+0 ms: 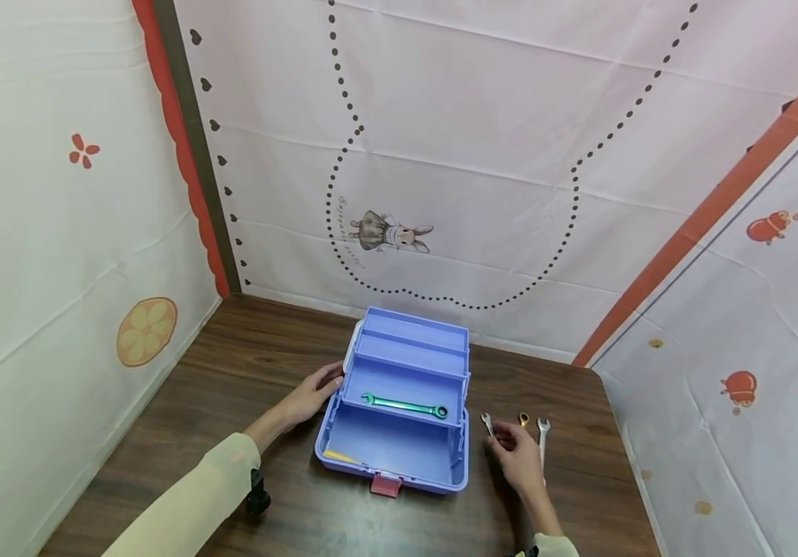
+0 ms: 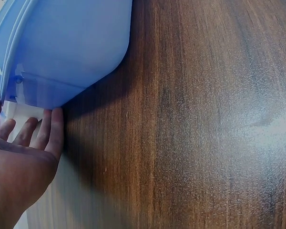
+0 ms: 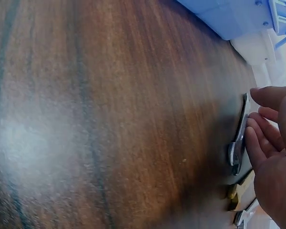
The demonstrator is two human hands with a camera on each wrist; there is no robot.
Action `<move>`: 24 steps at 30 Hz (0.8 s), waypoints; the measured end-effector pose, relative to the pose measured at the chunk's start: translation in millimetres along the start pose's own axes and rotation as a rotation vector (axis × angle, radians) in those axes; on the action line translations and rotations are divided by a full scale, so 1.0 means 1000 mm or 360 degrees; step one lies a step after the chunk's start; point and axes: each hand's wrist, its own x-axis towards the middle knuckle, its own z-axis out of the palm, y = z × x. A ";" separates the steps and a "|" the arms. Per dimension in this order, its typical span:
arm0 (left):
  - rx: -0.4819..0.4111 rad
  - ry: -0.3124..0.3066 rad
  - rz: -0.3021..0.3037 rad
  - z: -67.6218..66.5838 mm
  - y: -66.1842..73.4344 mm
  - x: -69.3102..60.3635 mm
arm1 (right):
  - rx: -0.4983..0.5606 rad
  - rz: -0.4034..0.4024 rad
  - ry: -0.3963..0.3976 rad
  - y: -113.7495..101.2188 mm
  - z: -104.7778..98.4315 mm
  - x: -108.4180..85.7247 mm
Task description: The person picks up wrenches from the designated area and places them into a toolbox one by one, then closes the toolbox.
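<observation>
Our left hand, fingers extended, touches the blue toolbox, presumably steadying it; our right hand touches the small wrench beside the box, though we cannot tell whether it pinches.

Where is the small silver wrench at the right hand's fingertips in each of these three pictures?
Head: the small silver wrench is right of centre, below the middle, by the right hand.
Left wrist: not in this picture.
Right wrist: near the right edge, slightly below mid-height, beside the same hand.
Shared landmark: the blue toolbox, below centre in the head view, upper left in the left wrist view, upper right in the right wrist view.
</observation>
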 end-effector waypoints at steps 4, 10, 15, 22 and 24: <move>-0.0008 0.0003 -0.0005 0.000 0.000 0.000 | 0.0007 -0.0009 0.0022 0.001 0.003 0.000; 0.0005 0.0002 -0.0009 0.000 0.001 -0.001 | -0.0003 0.0038 0.0057 0.000 0.007 0.002; 0.0000 -0.0001 -0.0013 0.000 0.002 -0.001 | -0.0008 0.0036 0.0051 -0.001 0.006 0.005; -0.0008 0.0007 -0.0018 0.001 0.002 -0.001 | -0.0189 0.0060 0.0031 -0.003 0.005 0.006; -0.0019 0.0009 -0.0018 0.001 0.001 -0.001 | -0.0242 0.0073 0.0025 -0.004 0.004 0.006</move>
